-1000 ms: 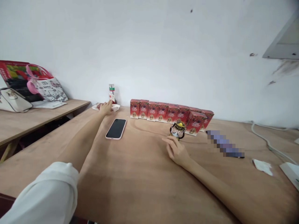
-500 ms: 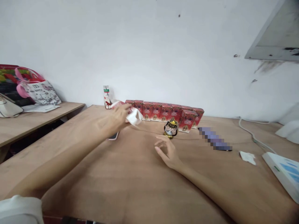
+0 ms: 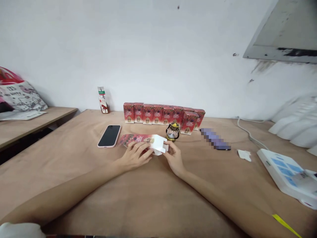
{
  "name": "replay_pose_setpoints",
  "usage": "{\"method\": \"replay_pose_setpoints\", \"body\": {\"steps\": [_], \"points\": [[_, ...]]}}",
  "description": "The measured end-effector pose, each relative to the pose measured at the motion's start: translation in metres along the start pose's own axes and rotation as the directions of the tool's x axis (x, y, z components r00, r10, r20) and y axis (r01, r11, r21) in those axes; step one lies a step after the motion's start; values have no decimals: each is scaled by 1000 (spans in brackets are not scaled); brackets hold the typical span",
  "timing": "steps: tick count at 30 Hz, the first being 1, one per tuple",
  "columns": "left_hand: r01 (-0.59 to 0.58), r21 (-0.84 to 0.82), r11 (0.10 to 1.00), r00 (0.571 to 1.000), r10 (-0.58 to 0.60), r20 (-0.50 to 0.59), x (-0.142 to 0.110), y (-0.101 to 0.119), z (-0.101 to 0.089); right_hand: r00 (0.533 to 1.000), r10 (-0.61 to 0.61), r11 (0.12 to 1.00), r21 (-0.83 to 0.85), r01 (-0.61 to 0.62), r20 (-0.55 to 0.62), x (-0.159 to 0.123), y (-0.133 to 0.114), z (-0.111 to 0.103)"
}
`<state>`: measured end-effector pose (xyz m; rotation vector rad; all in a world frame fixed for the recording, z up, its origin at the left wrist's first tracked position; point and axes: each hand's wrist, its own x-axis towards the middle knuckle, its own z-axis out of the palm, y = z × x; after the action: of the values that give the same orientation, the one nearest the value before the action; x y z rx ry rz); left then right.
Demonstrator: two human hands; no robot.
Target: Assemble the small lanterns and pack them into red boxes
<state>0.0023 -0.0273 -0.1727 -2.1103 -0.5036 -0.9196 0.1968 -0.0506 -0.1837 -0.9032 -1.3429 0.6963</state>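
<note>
A red printed carton (image 3: 138, 137) with white end flaps lies sideways between my hands, low over the table. My left hand (image 3: 136, 155) is closed around its body from the near side. The fingers of my right hand (image 3: 174, 158) pinch the white flaps at the carton's right end, which stand out unfolded. Just behind my right hand is a small black and gold lantern (image 3: 172, 131) with a clear middle, upright on the table. Behind it, a row of upright red boxes (image 3: 158, 114) with the same print stands near the wall.
A phone (image 3: 109, 136) lies left of the carton, and a bottle-shaped packet (image 3: 103, 100) stands by the wall. To the right are a blurred purple item (image 3: 215, 138), a crumpled white scrap (image 3: 244, 155), a white device (image 3: 279, 172) and a cable (image 3: 250, 134).
My left hand has brought the carton from the left end of the row down and nearer to me. My right hand has taken hold of its flaps. The view has turned slightly right.
</note>
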Motion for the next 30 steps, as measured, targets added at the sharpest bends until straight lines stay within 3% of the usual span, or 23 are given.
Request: {"method": "replay_pose_setpoints", "body": {"steps": [5,9,13,16,20,23,30], "points": [[54,-115,992,998,-57,-23,5,-1,-6,980,-180,962,-192,193,86,-5,-9,-6],[12,-204,979,999,-1,53,11,-4,-6,929,-323,897,-253,362,182,-9,-15,-7],[57,-127,990,997,-50,60,12,-2,-4,966,-232,939,-234,252,109,-5,-11,-6],[43,-103,994,998,-39,44,11,-3,-4,989,-134,982,-123,142,68,-1,-4,-4],[65,-114,991,997,-61,41,9,-6,-4,987,-12,998,57,2,161,1,1,-1],[90,-126,988,996,-87,35,10,-6,-5,974,77,990,101,-100,213,-1,2,1],[105,-180,978,994,-108,-7,18,-1,-12,973,59,997,24,-66,224,-4,-1,-1]]}}
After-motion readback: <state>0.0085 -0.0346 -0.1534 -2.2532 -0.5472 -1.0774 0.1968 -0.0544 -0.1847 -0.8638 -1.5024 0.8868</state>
